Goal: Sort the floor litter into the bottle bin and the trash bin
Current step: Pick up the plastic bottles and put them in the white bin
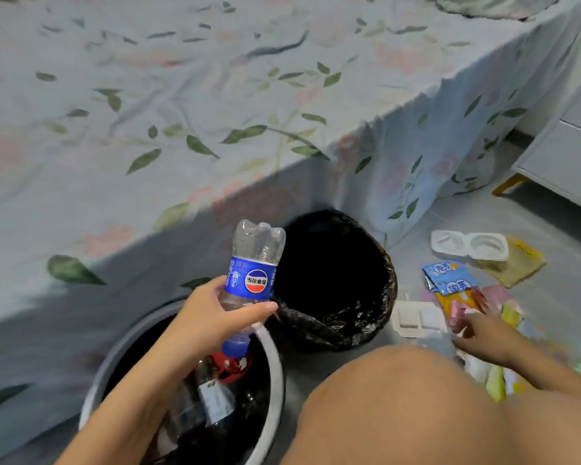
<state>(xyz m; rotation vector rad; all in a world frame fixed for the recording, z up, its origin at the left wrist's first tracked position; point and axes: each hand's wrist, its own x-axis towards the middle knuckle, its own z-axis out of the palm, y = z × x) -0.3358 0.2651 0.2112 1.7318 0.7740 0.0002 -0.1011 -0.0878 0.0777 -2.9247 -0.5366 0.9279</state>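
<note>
Left hand (212,313) curled round an empty clear plastic bottle with blue label (252,270), held cap-down over the white-rimmed bottle bin (275,360) at seven o'clock. Right hand (480,333) at four o'clock, pinching something among the coloured wrappers (457,283), exactly what too blurred to tell. Risk: cap catching the near rim, bouncing into the black-lined trash bin (336,317) touching at centre. Open floor only at three o'clock; bed edge (282,176) crowds noon.

Left hand (212,317) grips with curled fingers; right hand (483,337) reaches low, fingers bent.
</note>
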